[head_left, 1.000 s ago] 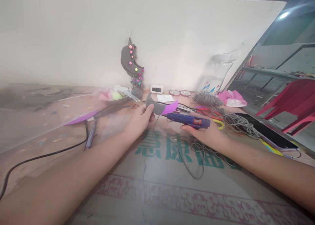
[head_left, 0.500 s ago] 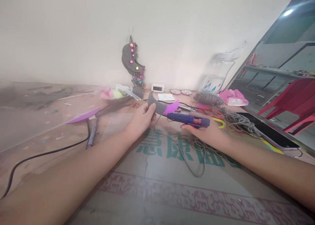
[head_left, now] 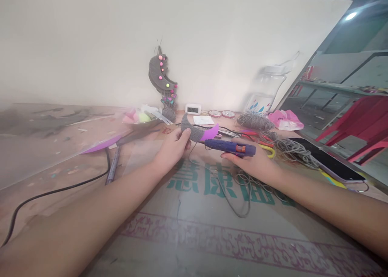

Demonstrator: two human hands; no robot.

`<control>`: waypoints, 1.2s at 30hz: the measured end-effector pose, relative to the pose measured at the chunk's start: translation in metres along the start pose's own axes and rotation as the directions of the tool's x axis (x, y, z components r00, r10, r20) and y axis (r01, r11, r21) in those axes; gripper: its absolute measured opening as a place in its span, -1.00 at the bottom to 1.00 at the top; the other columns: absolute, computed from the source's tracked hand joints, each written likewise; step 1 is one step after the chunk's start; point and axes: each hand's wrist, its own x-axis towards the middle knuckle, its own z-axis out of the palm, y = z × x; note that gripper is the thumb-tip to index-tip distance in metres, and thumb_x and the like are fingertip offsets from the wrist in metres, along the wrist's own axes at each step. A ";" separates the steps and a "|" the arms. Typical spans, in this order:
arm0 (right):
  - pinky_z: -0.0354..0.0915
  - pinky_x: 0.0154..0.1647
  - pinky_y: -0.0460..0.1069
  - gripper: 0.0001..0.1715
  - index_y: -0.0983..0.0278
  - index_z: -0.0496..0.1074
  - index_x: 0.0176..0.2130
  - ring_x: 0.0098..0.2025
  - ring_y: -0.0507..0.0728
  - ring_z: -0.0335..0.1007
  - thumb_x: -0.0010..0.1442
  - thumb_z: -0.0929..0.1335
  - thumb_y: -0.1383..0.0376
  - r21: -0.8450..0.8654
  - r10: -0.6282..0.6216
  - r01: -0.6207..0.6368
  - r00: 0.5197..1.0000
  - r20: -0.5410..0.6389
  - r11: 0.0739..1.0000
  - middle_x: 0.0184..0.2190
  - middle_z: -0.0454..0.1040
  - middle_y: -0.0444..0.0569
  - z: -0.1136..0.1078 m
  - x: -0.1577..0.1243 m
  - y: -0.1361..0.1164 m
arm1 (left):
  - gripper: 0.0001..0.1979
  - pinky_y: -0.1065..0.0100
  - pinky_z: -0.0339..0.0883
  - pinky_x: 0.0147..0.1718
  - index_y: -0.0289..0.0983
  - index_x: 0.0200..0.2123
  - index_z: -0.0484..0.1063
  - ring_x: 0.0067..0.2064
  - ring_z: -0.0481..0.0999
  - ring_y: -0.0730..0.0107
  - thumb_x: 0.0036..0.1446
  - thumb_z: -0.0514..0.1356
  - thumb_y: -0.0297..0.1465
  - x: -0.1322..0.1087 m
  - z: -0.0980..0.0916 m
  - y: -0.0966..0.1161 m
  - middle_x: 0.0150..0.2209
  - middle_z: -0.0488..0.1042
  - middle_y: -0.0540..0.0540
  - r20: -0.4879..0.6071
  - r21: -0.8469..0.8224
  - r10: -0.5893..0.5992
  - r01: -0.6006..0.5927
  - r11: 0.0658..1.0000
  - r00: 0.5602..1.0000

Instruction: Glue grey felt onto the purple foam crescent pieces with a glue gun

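Note:
My left hand [head_left: 176, 143] pinches a purple crescent [head_left: 209, 134] whose left part is wrapped in grey yarn [head_left: 194, 132]. The right tip of the crescent is bare purple. In my right hand [head_left: 251, 161] is a blue glue gun [head_left: 230, 146], lying level with its nozzle pointing left, just below the crescent; whether the nozzle touches it I cannot tell. A loose strand of yarn [head_left: 242, 215] runs down from the crescent and loops over the printed sheet toward my right hand.
A finished crescent hanging [head_left: 160, 72] with pompoms is on the white board. Behind my hands stand a small clock [head_left: 193, 108] and a clear bottle [head_left: 263, 93]. Yarn bundles [head_left: 256, 122], a pink bag [head_left: 285, 119] and a phone [head_left: 330, 160] lie right; a pen [head_left: 113, 165] and black cable [head_left: 60, 189] left.
The whole view has shifted slightly. My hands keep the same hold on the crescent and the glue gun, with almost no movement between them.

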 end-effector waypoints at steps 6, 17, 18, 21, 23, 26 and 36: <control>0.21 -0.52 -0.09 -0.62 0.24 0.42 -0.34 -0.51 0.05 0.33 0.01 0.40 0.00 -0.063 -0.046 0.044 0.999 -0.016 0.997 -0.52 0.44 -0.15 -0.002 0.002 0.000 | -0.60 0.43 0.05 -0.56 -0.26 -0.57 0.22 -0.57 0.21 0.52 0.17 -0.04 -0.12 0.001 0.001 -0.002 -0.61 0.27 0.05 -0.001 -0.027 -0.003 0.003 1.000 1.000; 0.21 -0.53 -0.09 -0.60 0.24 0.39 -0.38 -0.50 0.06 0.32 0.02 0.38 -0.04 -0.113 -0.006 0.005 1.000 -0.010 0.994 -0.55 0.39 -0.14 -0.004 0.003 0.005 | -0.61 0.43 0.04 -0.57 -0.26 -0.58 0.21 -0.59 0.19 0.53 0.17 -0.02 -0.13 -0.001 0.001 0.003 -0.62 0.26 0.07 0.009 -0.038 -0.007 0.008 0.999 1.000; 0.21 -0.54 -0.08 -0.59 0.24 0.38 -0.39 -0.51 0.06 0.31 0.01 0.37 -0.04 -0.128 0.000 -0.002 1.000 -0.016 0.992 -0.56 0.39 -0.13 -0.004 0.003 0.005 | -0.61 0.42 0.04 -0.56 -0.26 -0.57 0.21 -0.58 0.20 0.52 0.17 -0.03 -0.12 -0.001 0.001 0.003 -0.62 0.26 0.07 0.010 -0.041 -0.007 0.007 0.999 1.000; 0.21 -0.55 -0.08 -0.57 0.25 0.39 -0.38 -0.52 0.07 0.31 -0.01 0.38 -0.06 -0.152 0.011 -0.018 0.999 -0.052 0.988 -0.54 0.41 -0.12 -0.003 0.003 0.006 | -0.61 0.43 0.05 -0.55 -0.26 -0.57 0.22 -0.58 0.21 0.52 0.17 -0.03 -0.11 -0.001 0.001 0.002 -0.62 0.27 0.07 0.009 -0.038 -0.007 0.007 0.999 1.000; 0.22 -0.55 -0.07 -0.56 0.25 0.39 -0.37 -0.52 0.07 0.32 -0.02 0.38 -0.07 -0.151 0.020 -0.029 0.998 -0.065 0.988 -0.53 0.43 -0.11 -0.003 0.003 0.007 | -0.61 0.42 0.06 -0.55 -0.25 -0.56 0.22 -0.57 0.21 0.52 0.17 -0.03 -0.11 -0.002 0.001 0.002 -0.61 0.27 0.07 0.007 -0.033 -0.004 0.004 0.999 1.000; 0.22 -0.57 -0.07 -0.56 0.24 0.40 -0.37 -0.55 0.06 0.32 -0.02 0.38 -0.07 -0.133 0.036 -0.045 0.997 -0.070 0.990 -0.54 0.44 -0.13 -0.003 0.004 0.010 | -0.61 0.42 0.05 -0.55 -0.25 -0.57 0.22 -0.58 0.21 0.51 0.17 -0.03 -0.12 -0.002 0.000 0.002 -0.62 0.28 0.06 0.009 -0.030 0.001 -0.001 1.000 1.000; 0.32 -0.48 -0.02 -0.51 0.24 0.45 -0.20 -0.47 0.14 0.43 -0.03 0.40 -0.02 -0.072 0.055 -0.063 0.992 -0.113 0.995 -0.49 0.52 -0.08 -0.003 0.007 0.017 | -0.61 0.43 0.03 -0.56 -0.25 -0.57 0.20 -0.58 0.20 0.51 0.17 -0.03 -0.13 -0.001 0.000 0.001 -0.63 0.25 0.06 0.007 -0.015 0.029 -0.029 0.999 1.000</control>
